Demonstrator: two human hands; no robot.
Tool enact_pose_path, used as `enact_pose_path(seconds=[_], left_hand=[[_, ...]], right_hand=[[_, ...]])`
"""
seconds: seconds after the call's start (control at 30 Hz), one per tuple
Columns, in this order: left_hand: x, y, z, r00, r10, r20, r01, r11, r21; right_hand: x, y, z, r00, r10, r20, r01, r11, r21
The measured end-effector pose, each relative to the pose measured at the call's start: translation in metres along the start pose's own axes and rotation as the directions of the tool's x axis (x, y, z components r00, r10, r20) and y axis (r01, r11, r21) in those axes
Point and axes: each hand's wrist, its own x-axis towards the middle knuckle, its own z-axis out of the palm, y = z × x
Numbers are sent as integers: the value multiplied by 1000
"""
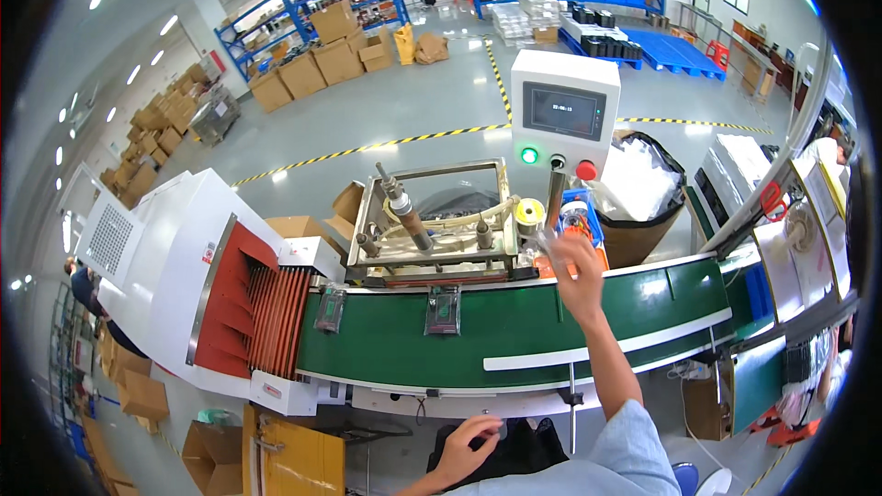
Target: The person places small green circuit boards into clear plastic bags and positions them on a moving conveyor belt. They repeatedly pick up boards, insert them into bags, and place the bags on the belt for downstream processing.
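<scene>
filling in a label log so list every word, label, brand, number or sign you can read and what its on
Screen: small light digits, not copied here.
Sticker on white machine: too small to read.
Packs on green belt: any print too small to read.

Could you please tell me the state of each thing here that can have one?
Long green conveyor belt: loaded, motion unclear.
Two flat clear-plastic packages: lying apart on the belt.
Person's bare right hand: raised over the belt, blurred, grip unclear.
Person's bare left hand: fingers curled, grip unclear.
Black rectangular screen: lit.
Round green light: lit.
Brown bin with black liner: open, filled with whitish plastic.
Brown cardboard box, lower left: open.
</scene>
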Motion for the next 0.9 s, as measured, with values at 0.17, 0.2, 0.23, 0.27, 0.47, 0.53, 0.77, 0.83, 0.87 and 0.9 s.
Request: enact_pose_path(seconds=[0.17, 0.2, 0.23, 0.27, 0.47, 0.53, 0.77, 0.83, 0.87, 0.9], left_hand=[[-22, -18, 27, 958, -210, -195, 207, 978, -36], [-24, -20, 31, 949, -216, -229, 209, 976, -55], [-26, -22, 35, 937, -228, -263, 217, 974, -73], [-25, -24, 36, 934, -234, -271, 225, 972, -64], [-4, -36, 16, 909, -178, -377, 277, 934, 227], [10, -74, -5, 908, -87, -410, 267, 874, 405], [137, -166, -45, 895, -70, -440, 378, 640, 668], [171, -176, -40, 866, -62, -495, 448, 533, 718], [182, -182, -38, 851, -53, -523, 482, 476, 736], [188, -192, -36, 835, -76, -545, 516, 452, 728]], right_hand=[[58, 89, 89, 960, 150, 235, -157, 988, 11], [61, 120, 110, 967, 77, 242, -79, 997, -1], [61, 150, 126, 968, 8, 250, -5, 1000, -9], [69, 171, 135, 901, 89, 424, -51, 994, -101], [83, 201, 141, 777, 355, 520, -333, 933, -138], [64, 187, 124, 908, 147, 392, -141, 989, -44], [-39, 129, 3, 913, 361, 189, -362, 932, -30], [-86, 126, -28, 872, 439, 217, -438, 897, -56], [-108, 126, -45, 844, 476, 248, -476, 877, -65], [-130, 125, -60, 811, 513, 280, -514, 854, -77]])
